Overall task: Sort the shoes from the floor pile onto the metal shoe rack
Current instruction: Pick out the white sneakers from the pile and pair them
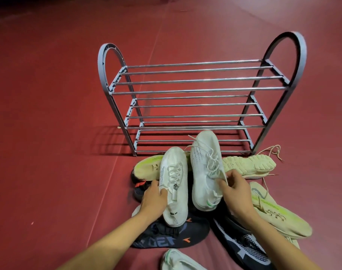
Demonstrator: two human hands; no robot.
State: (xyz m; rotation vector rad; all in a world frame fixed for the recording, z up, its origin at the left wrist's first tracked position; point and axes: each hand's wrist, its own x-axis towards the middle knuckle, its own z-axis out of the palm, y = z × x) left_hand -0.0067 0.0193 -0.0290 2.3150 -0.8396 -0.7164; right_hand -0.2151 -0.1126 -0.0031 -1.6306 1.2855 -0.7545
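Shoe pile (185, 236) on red floor (49, 133); left hand (154, 199) and right hand (234, 193) each grasp a white sneaker (176, 184), before bare metal rack (197, 90)

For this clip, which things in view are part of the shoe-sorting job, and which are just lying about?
Part of the job:
left hand gripping one white sneaker
right hand gripping the other white sneaker
metal shoe rack, shelves bare
beige shoes and dark shoes in the pile

Lying about:
nothing besides the red floor
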